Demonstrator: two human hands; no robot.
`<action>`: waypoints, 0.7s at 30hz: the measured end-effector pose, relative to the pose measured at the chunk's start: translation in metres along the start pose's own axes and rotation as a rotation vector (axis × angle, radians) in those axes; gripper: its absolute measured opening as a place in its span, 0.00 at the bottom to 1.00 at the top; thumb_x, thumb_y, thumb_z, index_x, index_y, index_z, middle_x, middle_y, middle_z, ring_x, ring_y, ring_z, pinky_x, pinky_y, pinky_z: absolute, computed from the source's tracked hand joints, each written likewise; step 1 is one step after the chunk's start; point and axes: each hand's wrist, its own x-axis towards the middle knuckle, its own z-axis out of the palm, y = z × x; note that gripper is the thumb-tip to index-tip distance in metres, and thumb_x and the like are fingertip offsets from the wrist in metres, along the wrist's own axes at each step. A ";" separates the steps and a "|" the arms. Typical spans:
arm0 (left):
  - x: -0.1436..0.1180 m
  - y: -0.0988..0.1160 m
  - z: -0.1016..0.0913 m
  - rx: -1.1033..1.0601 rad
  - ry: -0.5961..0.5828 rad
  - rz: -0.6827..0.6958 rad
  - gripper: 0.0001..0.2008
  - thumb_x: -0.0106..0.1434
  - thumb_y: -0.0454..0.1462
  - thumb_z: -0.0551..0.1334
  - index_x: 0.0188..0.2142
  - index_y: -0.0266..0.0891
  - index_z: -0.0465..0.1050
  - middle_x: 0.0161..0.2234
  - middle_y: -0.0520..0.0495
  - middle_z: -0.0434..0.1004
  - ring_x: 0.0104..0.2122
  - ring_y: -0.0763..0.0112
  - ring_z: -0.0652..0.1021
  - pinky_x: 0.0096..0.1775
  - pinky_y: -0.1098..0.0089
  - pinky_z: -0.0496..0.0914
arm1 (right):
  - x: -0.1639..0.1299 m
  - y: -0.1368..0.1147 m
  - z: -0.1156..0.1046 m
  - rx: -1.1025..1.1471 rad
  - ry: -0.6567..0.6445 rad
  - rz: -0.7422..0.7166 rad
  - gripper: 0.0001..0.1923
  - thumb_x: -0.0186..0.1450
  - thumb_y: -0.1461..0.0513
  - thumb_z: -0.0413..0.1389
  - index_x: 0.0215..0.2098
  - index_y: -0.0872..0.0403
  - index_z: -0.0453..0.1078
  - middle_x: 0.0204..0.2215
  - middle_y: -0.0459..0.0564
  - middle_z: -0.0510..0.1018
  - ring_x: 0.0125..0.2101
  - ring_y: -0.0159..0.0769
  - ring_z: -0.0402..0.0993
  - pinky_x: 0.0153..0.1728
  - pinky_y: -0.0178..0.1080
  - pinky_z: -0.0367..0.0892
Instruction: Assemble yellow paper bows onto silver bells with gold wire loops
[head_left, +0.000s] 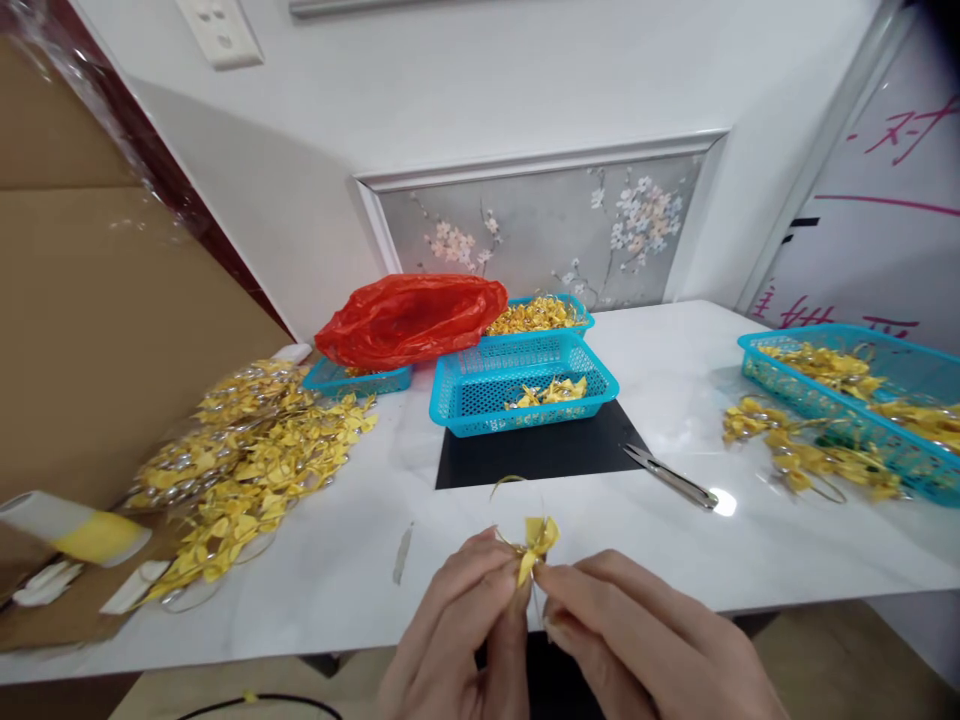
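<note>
Near the table's front edge, my left hand point(472, 620) pinches a small yellow ribbon flower point(538, 545) between thumb and fingers. My right hand point(637, 630) is closed too, its fingertips pressed against the flower's lower right side. A thin strand curls up from the flower, and another fine line seems to hang below it. Beyond my hands stands a blue plastic basket point(450, 405) with a few yellow flowers point(555, 391) inside, resting partly on a black mat point(525, 458). A pair of thread snips point(671, 477) lies to the right of the mat.
Yellow flower strands with pearly beads point(277, 470) are heaped at left beside a yellow-and-white roll point(82, 530). A red plastic bag point(412, 320) covers part of another blue basket point(382, 383). At right, a blue basket point(885, 345) holds more flowers; loose strands point(825, 460) lie before it.
</note>
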 end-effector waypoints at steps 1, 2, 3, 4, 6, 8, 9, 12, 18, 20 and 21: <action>-0.001 0.000 0.002 -0.018 0.053 -0.016 0.12 0.58 0.26 0.63 0.36 0.45 0.79 0.34 0.51 0.85 0.35 0.65 0.83 0.39 0.69 0.78 | 0.001 0.001 -0.001 0.026 -0.016 0.011 0.12 0.69 0.70 0.49 0.47 0.54 0.69 0.30 0.49 0.76 0.26 0.31 0.75 0.27 0.29 0.72; -0.002 0.000 0.005 -0.033 0.101 -0.030 0.11 0.59 0.27 0.63 0.35 0.45 0.79 0.33 0.51 0.85 0.35 0.65 0.83 0.38 0.69 0.78 | 0.002 0.001 -0.003 0.045 -0.028 0.017 0.11 0.68 0.71 0.50 0.45 0.53 0.70 0.29 0.48 0.76 0.26 0.30 0.75 0.27 0.29 0.72; -0.004 0.000 0.008 -0.045 0.120 -0.039 0.11 0.59 0.28 0.63 0.34 0.45 0.79 0.33 0.51 0.84 0.35 0.65 0.83 0.37 0.69 0.77 | 0.004 0.002 -0.005 0.053 -0.043 0.014 0.10 0.68 0.71 0.51 0.43 0.53 0.70 0.29 0.47 0.75 0.26 0.30 0.75 0.27 0.29 0.72; -0.005 0.000 0.010 -0.055 0.129 -0.045 0.11 0.59 0.28 0.63 0.34 0.46 0.79 0.33 0.52 0.84 0.34 0.65 0.83 0.36 0.69 0.77 | 0.006 0.003 -0.007 0.052 -0.059 0.005 0.09 0.67 0.71 0.51 0.42 0.53 0.69 0.28 0.47 0.75 0.25 0.29 0.74 0.28 0.28 0.72; -0.007 -0.001 0.013 -0.086 0.138 -0.053 0.11 0.59 0.28 0.63 0.35 0.46 0.80 0.34 0.52 0.84 0.34 0.66 0.82 0.35 0.70 0.76 | 0.009 0.004 -0.010 0.039 -0.102 0.007 0.10 0.65 0.71 0.55 0.42 0.52 0.68 0.28 0.44 0.75 0.25 0.28 0.74 0.27 0.27 0.71; -0.008 -0.003 0.013 -0.116 0.136 -0.058 0.12 0.59 0.28 0.64 0.37 0.47 0.80 0.35 0.53 0.84 0.34 0.66 0.82 0.35 0.69 0.76 | 0.011 0.004 -0.013 0.043 -0.145 0.025 0.12 0.63 0.69 0.58 0.43 0.51 0.68 0.27 0.42 0.75 0.24 0.28 0.74 0.27 0.26 0.71; -0.009 -0.004 0.013 -0.124 0.134 -0.063 0.12 0.60 0.28 0.64 0.37 0.47 0.80 0.35 0.53 0.84 0.35 0.65 0.82 0.36 0.69 0.76 | 0.011 0.004 -0.014 0.054 -0.153 0.030 0.12 0.63 0.69 0.59 0.43 0.51 0.68 0.28 0.41 0.75 0.24 0.27 0.74 0.27 0.26 0.71; -0.009 -0.005 0.012 -0.127 0.131 -0.088 0.11 0.61 0.28 0.63 0.36 0.46 0.80 0.35 0.51 0.84 0.35 0.64 0.82 0.36 0.69 0.76 | 0.012 0.005 -0.013 0.091 -0.142 0.012 0.06 0.67 0.67 0.56 0.42 0.53 0.68 0.28 0.43 0.75 0.25 0.27 0.73 0.28 0.26 0.70; -0.005 0.005 0.011 -0.198 0.133 -0.163 0.07 0.62 0.31 0.65 0.33 0.44 0.81 0.34 0.49 0.84 0.35 0.65 0.81 0.36 0.70 0.75 | 0.014 0.001 -0.005 0.133 -0.002 0.221 0.04 0.65 0.66 0.56 0.34 0.50 0.67 0.24 0.40 0.73 0.22 0.28 0.68 0.25 0.28 0.66; -0.001 0.012 0.010 -0.288 0.126 -0.320 0.04 0.61 0.34 0.67 0.31 0.43 0.80 0.32 0.49 0.83 0.34 0.68 0.81 0.37 0.74 0.74 | 0.016 0.000 -0.008 0.185 -0.043 0.420 0.05 0.61 0.65 0.59 0.32 0.50 0.66 0.24 0.39 0.71 0.23 0.28 0.66 0.26 0.29 0.65; 0.001 0.015 0.008 -0.351 0.112 -0.419 0.03 0.60 0.36 0.68 0.30 0.43 0.80 0.31 0.50 0.83 0.33 0.69 0.80 0.36 0.77 0.74 | 0.017 0.001 -0.011 0.238 -0.088 0.506 0.07 0.58 0.65 0.60 0.33 0.50 0.66 0.26 0.39 0.71 0.24 0.29 0.66 0.27 0.30 0.65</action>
